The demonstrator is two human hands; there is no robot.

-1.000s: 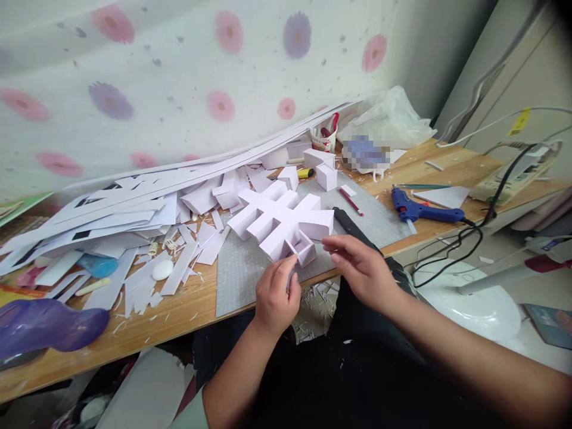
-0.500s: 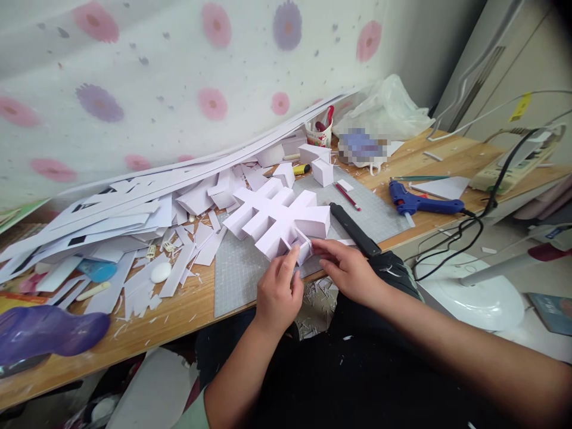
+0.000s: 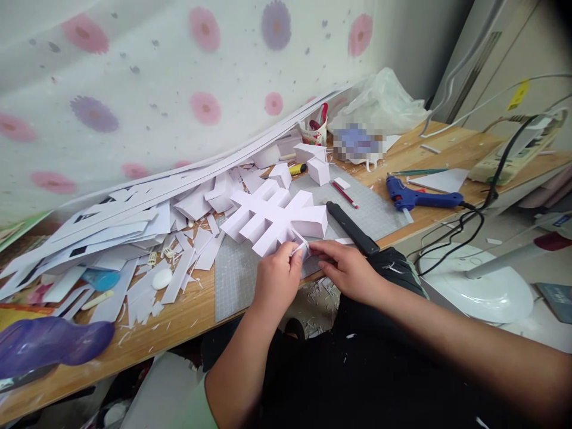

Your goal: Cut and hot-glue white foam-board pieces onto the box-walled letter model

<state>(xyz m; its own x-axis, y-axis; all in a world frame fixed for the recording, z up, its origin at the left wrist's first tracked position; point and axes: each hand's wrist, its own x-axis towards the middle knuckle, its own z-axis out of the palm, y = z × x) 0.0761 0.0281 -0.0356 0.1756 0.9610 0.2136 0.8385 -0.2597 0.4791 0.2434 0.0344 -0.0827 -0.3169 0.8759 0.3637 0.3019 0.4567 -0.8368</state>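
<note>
While your left hand (image 3: 277, 277) pinches the near corner of the model (image 3: 279, 217) | your right hand (image 3: 346, 271) pinches it too, fingers narrow | glue gun (image 3: 417, 199) lies right

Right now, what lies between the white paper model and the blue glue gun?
Head view: a long black tool and a thin red pencil, on the grey cutting mat.

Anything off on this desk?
Yes: white card offcuts lie heaped left of the cutting mat, slivers dot the desk edge. Left hand and right hand pinch the paper model. The glue gun lies on its side.
</note>
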